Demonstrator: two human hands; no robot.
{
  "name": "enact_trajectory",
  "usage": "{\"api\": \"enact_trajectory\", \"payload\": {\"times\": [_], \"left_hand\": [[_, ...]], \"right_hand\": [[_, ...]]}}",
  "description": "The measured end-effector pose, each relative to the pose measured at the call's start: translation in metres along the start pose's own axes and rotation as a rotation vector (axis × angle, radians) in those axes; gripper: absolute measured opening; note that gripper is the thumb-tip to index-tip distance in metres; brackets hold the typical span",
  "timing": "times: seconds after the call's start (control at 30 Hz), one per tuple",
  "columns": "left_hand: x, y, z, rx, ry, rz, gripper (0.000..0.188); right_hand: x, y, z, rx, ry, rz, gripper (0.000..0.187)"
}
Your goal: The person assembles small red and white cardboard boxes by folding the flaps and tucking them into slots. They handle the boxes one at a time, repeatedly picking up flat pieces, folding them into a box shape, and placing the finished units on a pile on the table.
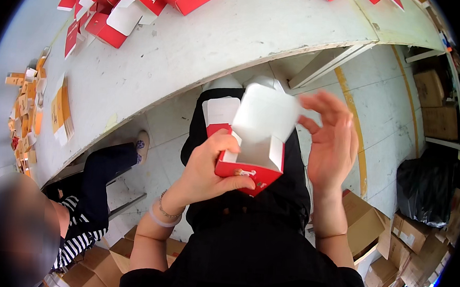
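My left hand grips a small red carton from its left side, thumb across the printed front and fingers round the far side. The carton is held above my lap, its top open toward me, so the white inside shows. A large white lid flap stands up at its far side, and small side flaps stick up. Another white flap with a red edge shows behind my left fingers. My right hand is raised just right of the lid flap, fingers apart and slightly blurred, holding nothing.
A pale worktable curves across the far side, with a heap of red cartons on it. Orange cartons lie at its left. A person in a striped top sits at left. Brown cardboard boxes and a black bag stand at right.
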State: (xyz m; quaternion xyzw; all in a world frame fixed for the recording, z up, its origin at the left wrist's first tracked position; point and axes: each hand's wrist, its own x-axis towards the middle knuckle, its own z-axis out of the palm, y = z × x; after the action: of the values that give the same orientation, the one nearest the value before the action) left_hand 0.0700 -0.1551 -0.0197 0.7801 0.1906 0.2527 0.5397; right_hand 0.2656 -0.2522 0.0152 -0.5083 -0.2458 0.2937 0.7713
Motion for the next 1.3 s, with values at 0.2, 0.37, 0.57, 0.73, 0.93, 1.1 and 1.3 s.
{"api": "enact_trajectory", "payload": {"times": [0.2, 0.37, 0.57, 0.73, 0.93, 1.1, 1.3], "left_hand": [[0.002, 0.003, -0.011, -0.058, -0.077, 0.025, 0.056], [0.007, 0.009, -0.011, 0.125, -0.060, -0.019, 0.057], [0.004, 0.000, -0.007, 0.069, 0.063, 0.013, 0.080], [0.000, -0.003, -0.006, -0.177, -0.004, -0.157, 0.108], [0.002, 0.000, 0.003, -0.042, 0.067, -0.142, 0.098], [-0.003, 0.001, 0.009, -0.119, 0.180, -0.271, 0.096], [0.015, 0.027, 0.000, -0.223, 0.045, -0.264, 0.094]], "right_hand": [[0.018, 0.001, -0.021, 0.127, -0.073, 0.331, 0.057], [0.003, 0.005, -0.010, 0.141, -0.419, 0.572, 0.046], [-0.006, 0.007, 0.000, -0.495, -0.534, -0.071, 0.033], [-0.004, 0.006, -0.003, -0.570, -0.642, -0.193, 0.038], [-0.024, 0.015, 0.013, -0.794, -0.597, -0.439, 0.042], [-0.029, 0.026, 0.011, -0.576, -0.594, -0.345, 0.048], [-0.025, 0.024, -0.007, -0.380, -0.463, -0.190, 0.032]]}}
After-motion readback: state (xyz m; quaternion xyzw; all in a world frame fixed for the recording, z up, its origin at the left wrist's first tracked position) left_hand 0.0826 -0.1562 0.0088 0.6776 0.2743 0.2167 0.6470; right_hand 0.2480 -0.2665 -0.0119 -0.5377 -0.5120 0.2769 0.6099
